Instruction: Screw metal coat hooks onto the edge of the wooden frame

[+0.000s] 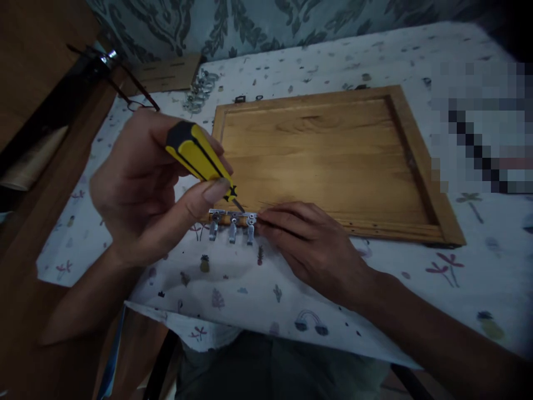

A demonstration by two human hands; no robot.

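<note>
My left hand (137, 172) grips a yellow-and-black screwdriver (199, 158), tilted with its shaft pointing down to the right. The tip meets a silver metal plate (227, 214) with three small keys hanging from it, like a strip of tuning pegs. That plate sits along the near edge of a framed wooden panel (316, 150), at its left end. With fingers close together, my right hand (312, 244) presses at the plate's right end. Its fingertips partly cover that end, and what lies under them is hidden.
Beyond the panel's left corner lies a pile of silver metal parts (202, 91) beside a brown cardboard piece (166, 72). A pair of glasses (141, 105) rests at the far left. The patterned tablecloth (233, 278) covers the table. A patterned wall (266, 25) stands behind.
</note>
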